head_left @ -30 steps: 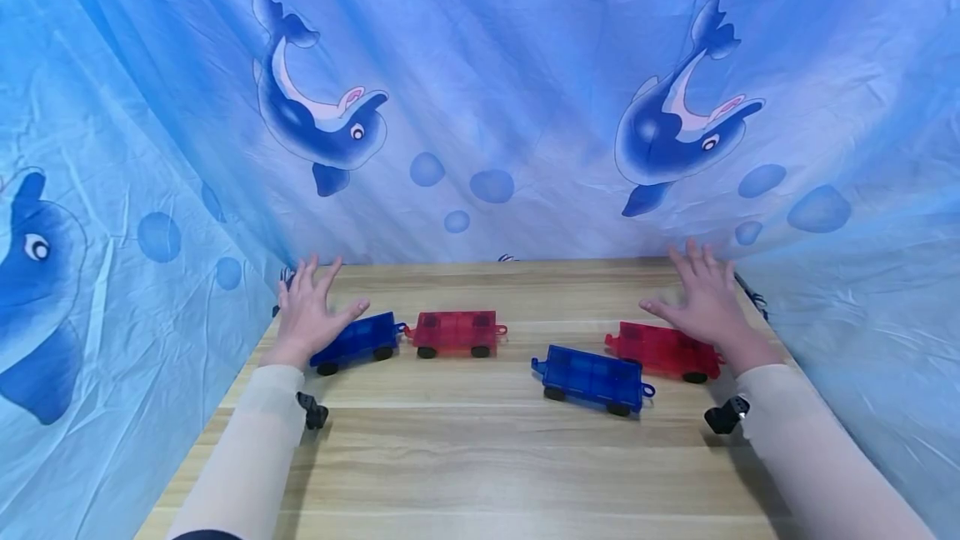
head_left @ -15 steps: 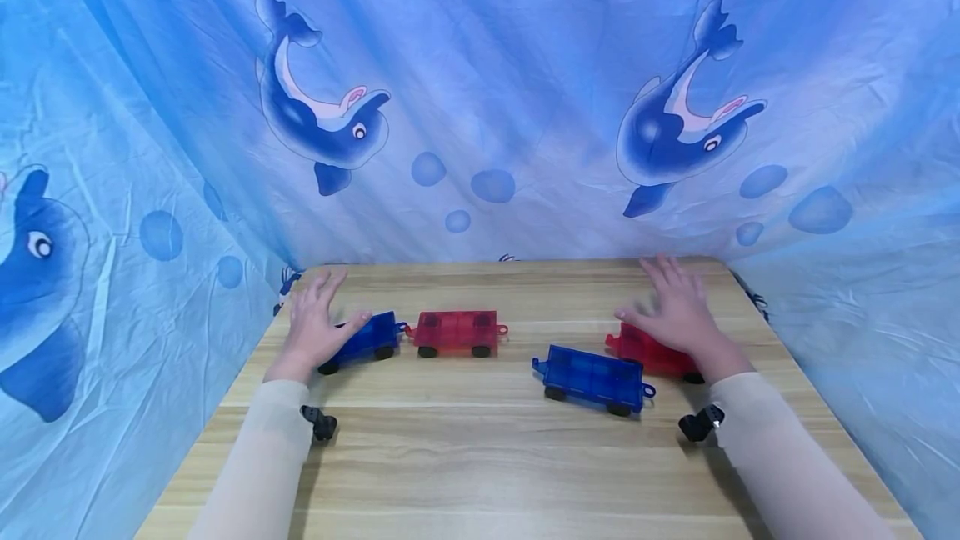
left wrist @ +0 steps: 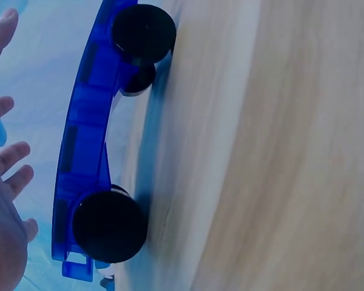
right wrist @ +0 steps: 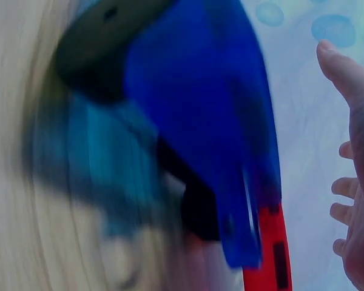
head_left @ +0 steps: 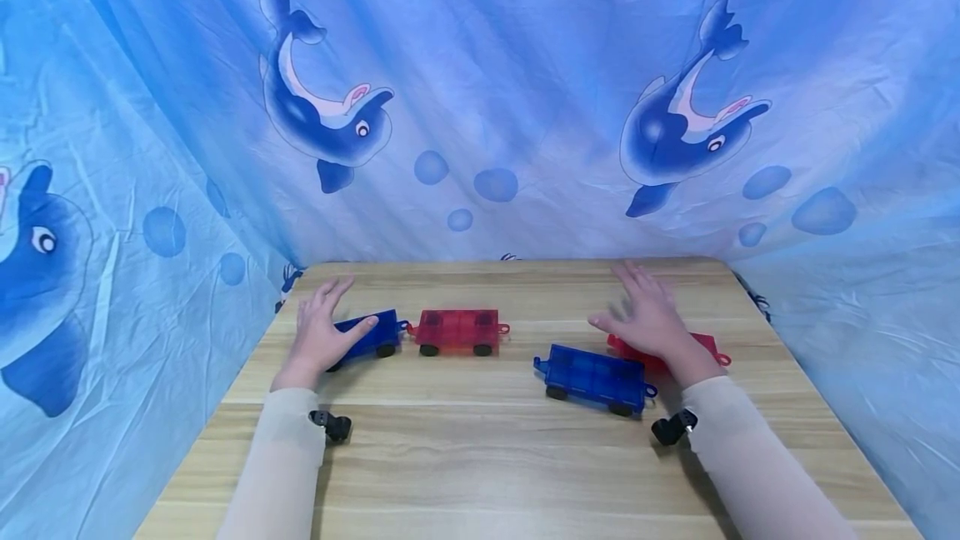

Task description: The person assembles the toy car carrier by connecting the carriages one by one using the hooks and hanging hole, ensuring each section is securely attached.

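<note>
Four-wheeled toy train wagons in see-through blue and red stand on the table. My left hand (head_left: 318, 340) hovers over the left blue wagon (head_left: 384, 332), hiding its left end. The left wrist view shows spread fingers apart from that wagon's side (left wrist: 88, 133). A hook and ring at the near ends link it in line with a red wagon (head_left: 457, 330). On the other side, my right hand (head_left: 651, 322), holding nothing, hangs with spread fingers above the second red wagon (head_left: 705, 347), covering much of it. Just in front sits the second blue wagon (head_left: 596, 375), blurred in the right wrist view.
The wood-grain table (head_left: 480, 457) reaches back to a blue dolphin-print cloth (head_left: 510, 107), which also closes off both sides. Black wrist cameras (head_left: 333, 426) sit on the sleeves, low over the tabletop.
My right hand has moved left, from the right end of the rear red wagon toward its left end. The left hand has shifted slightly right. The wagons have stayed put.
</note>
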`<move>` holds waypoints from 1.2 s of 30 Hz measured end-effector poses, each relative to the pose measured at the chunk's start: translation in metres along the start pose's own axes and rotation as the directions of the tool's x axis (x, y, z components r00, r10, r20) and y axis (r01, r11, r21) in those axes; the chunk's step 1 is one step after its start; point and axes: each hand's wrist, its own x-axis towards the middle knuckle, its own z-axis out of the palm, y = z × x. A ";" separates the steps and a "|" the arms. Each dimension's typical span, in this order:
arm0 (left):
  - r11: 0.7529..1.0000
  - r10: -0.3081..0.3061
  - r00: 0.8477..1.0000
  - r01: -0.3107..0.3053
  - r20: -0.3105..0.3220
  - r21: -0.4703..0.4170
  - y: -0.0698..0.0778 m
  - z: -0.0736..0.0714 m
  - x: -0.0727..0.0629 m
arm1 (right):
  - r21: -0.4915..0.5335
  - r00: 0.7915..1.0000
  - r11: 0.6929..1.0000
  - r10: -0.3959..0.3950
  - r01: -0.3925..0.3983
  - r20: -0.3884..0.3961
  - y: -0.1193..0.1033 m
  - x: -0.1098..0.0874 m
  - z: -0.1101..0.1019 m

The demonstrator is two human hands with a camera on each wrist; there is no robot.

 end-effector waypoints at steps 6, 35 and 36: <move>0.997 -0.033 0.999 0.031 -0.030 -0.063 0.006 0.008 -0.002 | 0.017 0.999 1.000 -0.023 0.022 0.026 -0.013 0.000 0.008; 0.990 -0.112 0.971 0.127 0.211 -0.058 0.010 0.009 -0.009 | 0.185 0.986 0.979 -0.114 0.091 0.119 -0.086 0.009 0.046; 0.990 -0.112 0.969 0.128 0.221 -0.056 0.011 0.008 -0.009 | 0.184 0.985 0.978 -0.122 0.099 0.119 -0.088 0.010 0.047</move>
